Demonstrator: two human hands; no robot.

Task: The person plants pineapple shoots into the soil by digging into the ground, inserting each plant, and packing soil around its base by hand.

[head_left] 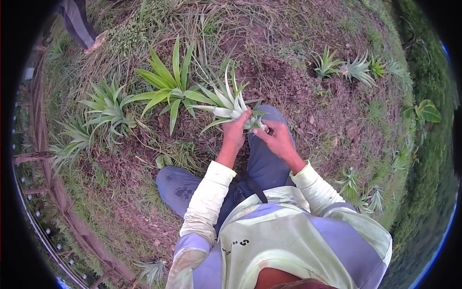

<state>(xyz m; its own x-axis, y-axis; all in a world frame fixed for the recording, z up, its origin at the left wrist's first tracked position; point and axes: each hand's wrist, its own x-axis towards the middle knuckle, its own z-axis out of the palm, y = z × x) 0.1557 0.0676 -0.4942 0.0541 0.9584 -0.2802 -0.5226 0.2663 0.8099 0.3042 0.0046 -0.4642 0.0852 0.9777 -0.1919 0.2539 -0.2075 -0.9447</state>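
A spiky-leaved plant (pixel 230 102) with pale, whitish inner leaves is held above my knees. My left hand (pixel 235 131) is closed around its lower leaves. At the plant's base end, my right hand (pixel 278 139) pinches the stem, thumb and fingers together. The plant's leaves point up and to the left, away from me. Just left of it, a bright green spiky plant (pixel 176 91) stands on the soil, its leaf tips close to the held one.
More spiky plants (pixel 111 108) stand at the left, others (pixel 357 70) at the upper right and lower right. Another person's leg and bare foot (pixel 96 42) show at the upper left. Brown soil (pixel 284 77) and dry grass cover the slope. Dark boards (pixel 72 216) run along the left.
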